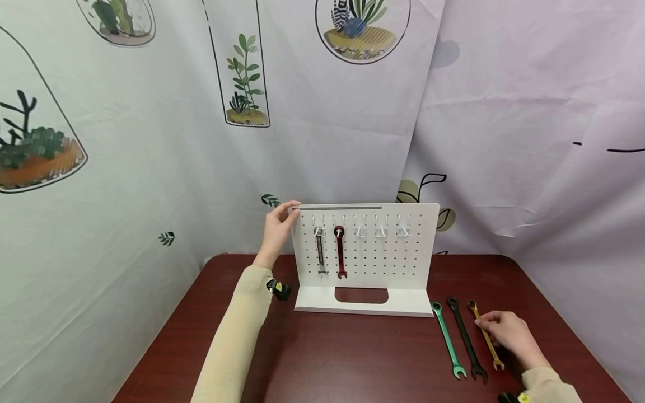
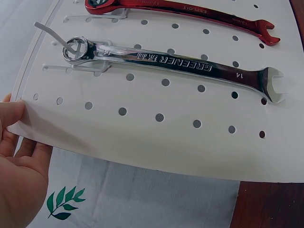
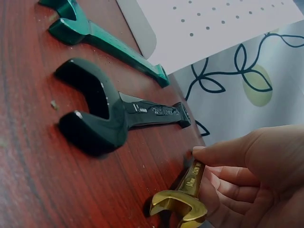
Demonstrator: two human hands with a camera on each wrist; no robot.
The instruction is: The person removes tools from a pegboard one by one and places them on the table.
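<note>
My left hand [image 1: 276, 228] grips the upper left corner of a white pegboard stand [image 1: 385, 263], thumb on the front face and fingers behind. On the board's hooks hang a silver combination wrench [image 2: 175, 61] and a red one [image 1: 340, 254], ring ends up. At the right, my right hand [image 1: 511, 334] pinches a gold combination wrench [image 3: 178, 202] by its shaft, thumb on top. Whether that wrench is lifted off the table I cannot tell. Beside it lie a black wrench [image 1: 464, 337] and a green wrench [image 1: 447, 338], open ends toward me.
Three more clear hooks [image 1: 381, 230] stick out from the board, right of the red wrench. The stand's base [image 1: 410, 302] has an oval cutout and sits on a dark red wooden table [image 1: 353, 358]. A printed cloth [image 1: 332, 162] hangs behind the table.
</note>
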